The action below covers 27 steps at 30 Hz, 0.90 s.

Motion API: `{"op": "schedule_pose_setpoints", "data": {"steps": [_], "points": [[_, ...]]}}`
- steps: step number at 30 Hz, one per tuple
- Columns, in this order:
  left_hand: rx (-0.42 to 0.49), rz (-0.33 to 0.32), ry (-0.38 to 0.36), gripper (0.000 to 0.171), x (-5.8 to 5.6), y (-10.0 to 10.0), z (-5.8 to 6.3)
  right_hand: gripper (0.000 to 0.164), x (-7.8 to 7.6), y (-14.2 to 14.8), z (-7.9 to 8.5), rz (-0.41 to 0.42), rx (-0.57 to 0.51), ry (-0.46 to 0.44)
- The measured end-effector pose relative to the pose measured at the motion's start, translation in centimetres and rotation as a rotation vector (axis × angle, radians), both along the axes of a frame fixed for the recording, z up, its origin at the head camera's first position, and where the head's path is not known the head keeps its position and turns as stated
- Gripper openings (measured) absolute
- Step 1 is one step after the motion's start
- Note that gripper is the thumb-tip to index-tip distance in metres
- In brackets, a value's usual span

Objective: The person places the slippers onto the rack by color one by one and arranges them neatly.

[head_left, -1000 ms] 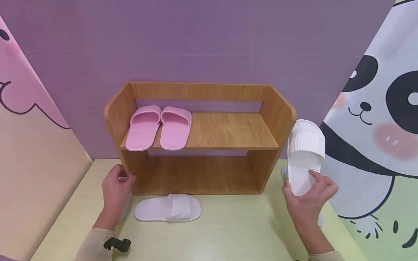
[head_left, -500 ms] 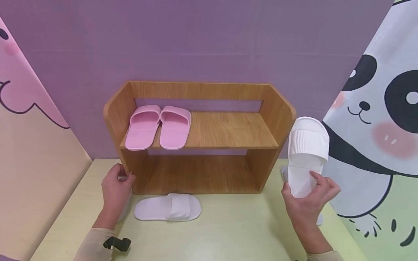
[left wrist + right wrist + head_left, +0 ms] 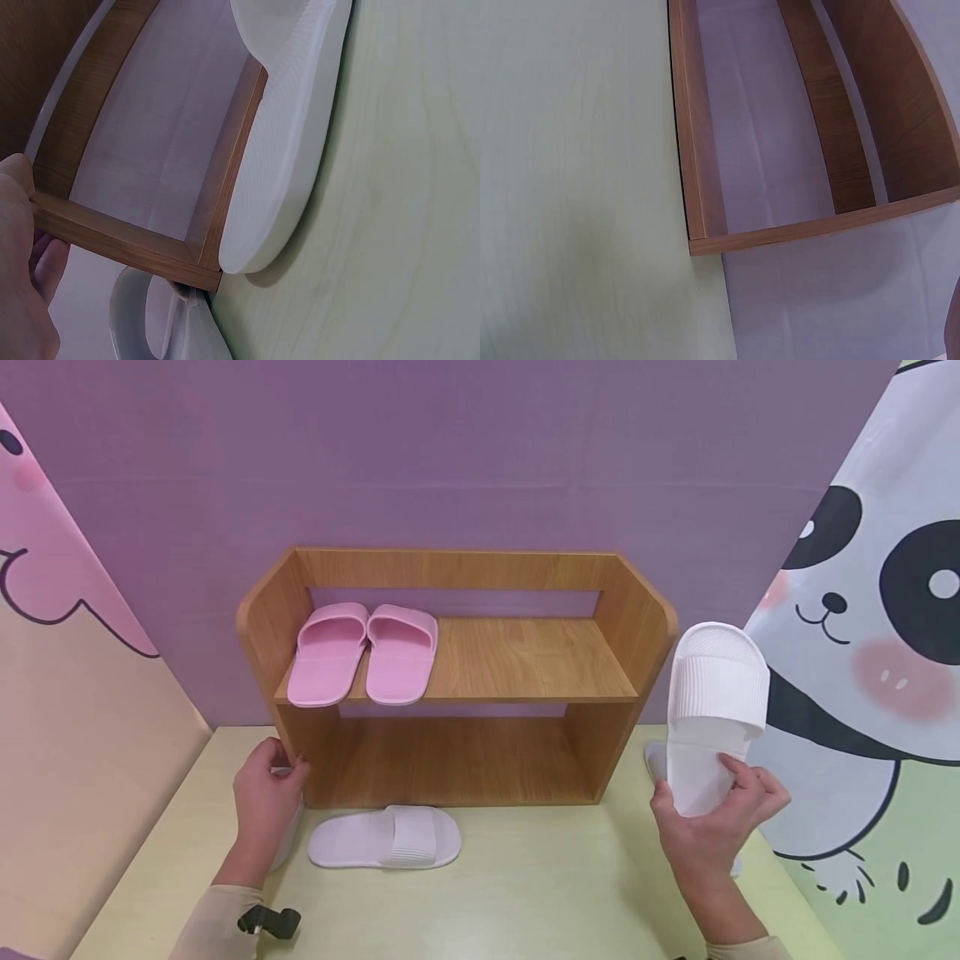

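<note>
My right hand point(image 3: 712, 835) holds a white slipper point(image 3: 708, 768) by its heel end, between thumb and fingers. The slipper is raised beside the right end of a two-tier wooden shoe rack point(image 3: 540, 656), its ribbed strap facing me and toe pointing up. At the rack's other end my left hand point(image 3: 268, 789) grips the front edge of the side panel; the left wrist view shows fingers on both sides of that edge point(image 3: 120, 236). A pair of pink slippers point(image 3: 327, 656) sits on the upper tier at left. Only a sliver of a hand shows in the right wrist view.
Another white slipper point(image 3: 375, 839) lies sideways in front of the rack. A further white slipper point(image 3: 288, 835) is partly covered by my left hand. Beyond my right hand, a pale slipper point(image 3: 655, 760) lies mostly hidden on the table point(image 3: 525, 893). A purple wall point(image 3: 465, 460) stands behind.
My right hand has shifted slightly right, and the white slipper in it has risen and moved right. The left hand keeps its grip on the rack.
</note>
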<state>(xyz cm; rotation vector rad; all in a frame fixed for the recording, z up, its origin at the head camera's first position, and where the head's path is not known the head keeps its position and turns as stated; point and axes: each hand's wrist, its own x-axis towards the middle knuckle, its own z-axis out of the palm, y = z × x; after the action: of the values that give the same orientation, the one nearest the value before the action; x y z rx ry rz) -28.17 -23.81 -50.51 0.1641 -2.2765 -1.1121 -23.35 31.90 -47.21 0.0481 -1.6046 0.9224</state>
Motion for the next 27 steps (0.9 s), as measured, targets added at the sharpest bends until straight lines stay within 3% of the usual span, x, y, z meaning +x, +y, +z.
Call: {"op": "schedule_pose_setpoints", "data": {"steps": [7, 15, 22, 27], "points": [[0.004, -0.004, 0.0, 0.01, 0.0, 0.0, 0.0, 0.081, 0.2, -1.3, 0.6, 0.035, 0.018, 0.106], [0.011, 0.002, -0.015, 0.011, 0.1, 0.1, 0.0, 0.079, 0.8, -2.7, 1.1, 0.07, 0.104, 0.041], [0.008, 0.001, -0.014, 0.012, 0.1, 0.1, 0.1, 0.078, 0.1, -4.0, 1.9, 0.08, 0.138, 0.079], [0.01, 0.003, -0.02, 0.011, 0.1, 0.1, 0.1, 0.076, -0.1, -5.1, 2.7, 0.103, 0.145, 0.048]]}}
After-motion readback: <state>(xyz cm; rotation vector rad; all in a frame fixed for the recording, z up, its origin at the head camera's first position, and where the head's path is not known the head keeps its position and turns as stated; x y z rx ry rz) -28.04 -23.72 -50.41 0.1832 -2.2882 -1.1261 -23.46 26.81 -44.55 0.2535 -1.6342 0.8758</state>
